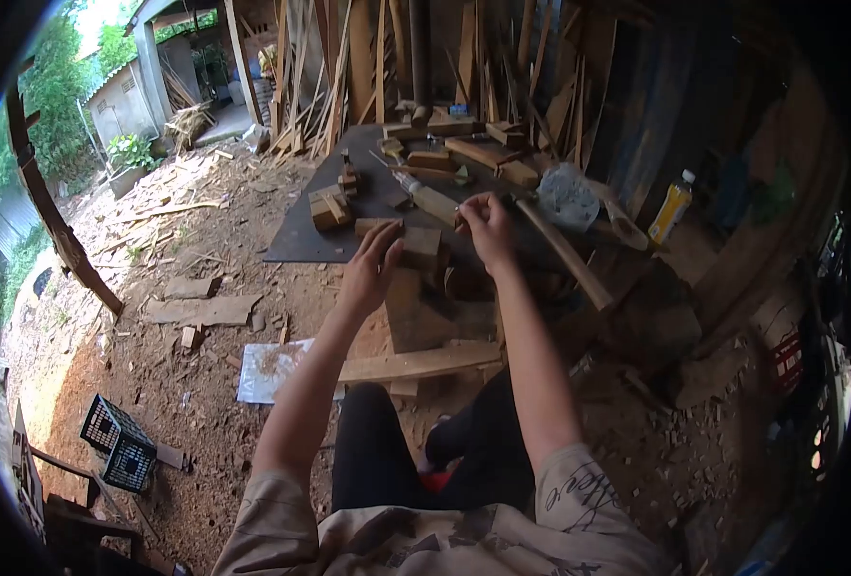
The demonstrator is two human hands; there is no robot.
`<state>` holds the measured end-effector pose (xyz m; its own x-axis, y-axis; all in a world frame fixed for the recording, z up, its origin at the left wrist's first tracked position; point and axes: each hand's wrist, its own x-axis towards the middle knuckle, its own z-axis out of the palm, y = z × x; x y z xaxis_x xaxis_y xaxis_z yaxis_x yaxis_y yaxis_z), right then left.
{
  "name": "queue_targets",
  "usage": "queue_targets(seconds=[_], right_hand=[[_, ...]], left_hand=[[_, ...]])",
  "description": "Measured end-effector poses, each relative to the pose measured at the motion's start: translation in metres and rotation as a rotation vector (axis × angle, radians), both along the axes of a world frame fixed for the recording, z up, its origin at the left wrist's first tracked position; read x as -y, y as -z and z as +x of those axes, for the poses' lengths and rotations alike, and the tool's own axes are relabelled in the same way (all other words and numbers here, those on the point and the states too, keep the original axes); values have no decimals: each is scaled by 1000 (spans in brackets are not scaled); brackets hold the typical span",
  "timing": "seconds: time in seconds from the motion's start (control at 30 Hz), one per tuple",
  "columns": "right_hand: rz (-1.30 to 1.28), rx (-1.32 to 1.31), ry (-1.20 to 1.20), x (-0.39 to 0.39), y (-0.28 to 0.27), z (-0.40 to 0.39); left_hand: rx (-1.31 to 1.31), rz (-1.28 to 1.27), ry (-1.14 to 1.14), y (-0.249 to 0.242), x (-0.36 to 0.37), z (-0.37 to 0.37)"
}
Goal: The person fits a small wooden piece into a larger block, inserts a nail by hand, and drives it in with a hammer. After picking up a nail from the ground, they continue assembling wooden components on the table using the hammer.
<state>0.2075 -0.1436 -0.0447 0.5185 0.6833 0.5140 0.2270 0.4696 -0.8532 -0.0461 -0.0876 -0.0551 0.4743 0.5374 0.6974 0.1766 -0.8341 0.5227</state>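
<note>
My left hand (372, 266) is on the left end of a squared wooden block (420, 244) at the table's near edge. Its fingers reach over the top and the thumb lies along the near side. To its right, my right hand (488, 232) is raised with thumb and fingertips pinched together; the small dark thing between them is too small to name. Just beyond the hands lies a chisel-like tool (408, 180) by a wooden piece (435, 204). A long wooden handle (565, 254) slants down to the right of my right hand.
The dark tabletop (296, 230) carries several wood pieces, a small block (329, 207) and a clear plastic bag (568, 195). A yellow bottle (671, 206) stands at right. Boards (363, 67) lean behind. A plastic crate (118, 444) and a plastic sheet (272, 370) lie on the chip-strewn ground.
</note>
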Motion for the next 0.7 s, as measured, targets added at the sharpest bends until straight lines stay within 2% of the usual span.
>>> queue_targets(seconds=[0.7], right_hand=[[26,2,-32,-3,1,-4]], left_hand=[[-27,-21,9,-2,3,1]])
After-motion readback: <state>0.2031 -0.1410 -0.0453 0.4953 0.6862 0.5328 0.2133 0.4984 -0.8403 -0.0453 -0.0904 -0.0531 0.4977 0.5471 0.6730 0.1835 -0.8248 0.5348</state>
